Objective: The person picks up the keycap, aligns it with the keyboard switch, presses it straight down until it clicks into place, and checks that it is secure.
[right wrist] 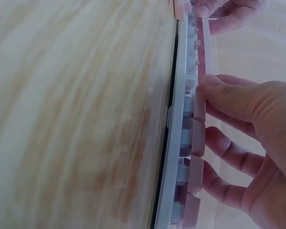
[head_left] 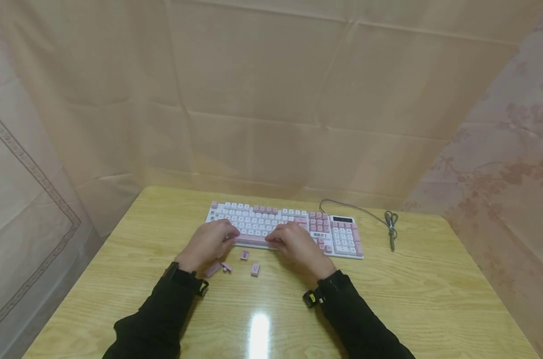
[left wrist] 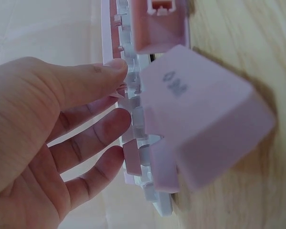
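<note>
A white and pink keyboard (head_left: pixel 343 241) lies on the table, with both hands at its front edge. The left hand (head_left: pixel 210 242) pinches the left end of a long pink spacebar keycap (head_left: pixel 252 240) between thumb and fingers. At its other end, the right hand (head_left: pixel 295 243) pinches the same spacebar. In the right wrist view the spacebar (right wrist: pixel 206 52) stands raised on edge over the front row, its underside stems showing. Several loose pink keycaps (head_left: pixel 255 269) lie in front of the keyboard; a large one (left wrist: pixel 205 114) looms in the left wrist view.
A grey cable (head_left: pixel 354 205) runs from the keyboard's back to a tied bundle (head_left: pixel 391 224) at the right. Beige cloth (head_left: pixel 271 99) hangs behind the wooden table (head_left: pixel 415 299). Another loose keycap (head_left: pixel 244 255) lies close to the keyboard's front edge.
</note>
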Tool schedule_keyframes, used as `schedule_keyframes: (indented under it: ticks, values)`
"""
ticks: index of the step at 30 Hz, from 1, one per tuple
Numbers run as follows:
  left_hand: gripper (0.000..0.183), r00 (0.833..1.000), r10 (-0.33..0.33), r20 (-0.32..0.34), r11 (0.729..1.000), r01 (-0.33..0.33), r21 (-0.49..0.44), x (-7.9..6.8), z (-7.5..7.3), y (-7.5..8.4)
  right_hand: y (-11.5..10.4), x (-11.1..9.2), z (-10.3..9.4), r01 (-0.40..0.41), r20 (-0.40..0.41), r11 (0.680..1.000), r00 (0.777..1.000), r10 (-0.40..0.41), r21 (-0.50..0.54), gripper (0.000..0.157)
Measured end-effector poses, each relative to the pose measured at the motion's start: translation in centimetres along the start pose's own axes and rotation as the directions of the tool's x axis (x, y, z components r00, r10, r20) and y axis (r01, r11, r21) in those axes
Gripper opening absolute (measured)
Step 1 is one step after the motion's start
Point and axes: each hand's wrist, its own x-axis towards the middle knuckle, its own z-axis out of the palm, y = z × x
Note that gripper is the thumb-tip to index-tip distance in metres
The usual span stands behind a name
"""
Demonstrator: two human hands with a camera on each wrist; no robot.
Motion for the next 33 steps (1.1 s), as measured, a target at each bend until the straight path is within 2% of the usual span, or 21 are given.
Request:
schedule_keyframes:
  ticks: [16,33]
  values:
    - [0.016,0.999,0.011,-0.037,1.0,-0.011,-0.021,-0.01,0.0,0.01,-0.2,0.05,-0.02,-0.026,0.0,1.0,1.0,0.026,0.001,0.017]
    - [0.017,0.999,-0.01,-0.033,0.999,0.009,-0.032,-0.06,0.17,-0.02,-0.26,0.11,0.31,-0.064,0.019,0.997,0.998,0.065,-0.03,0.016]
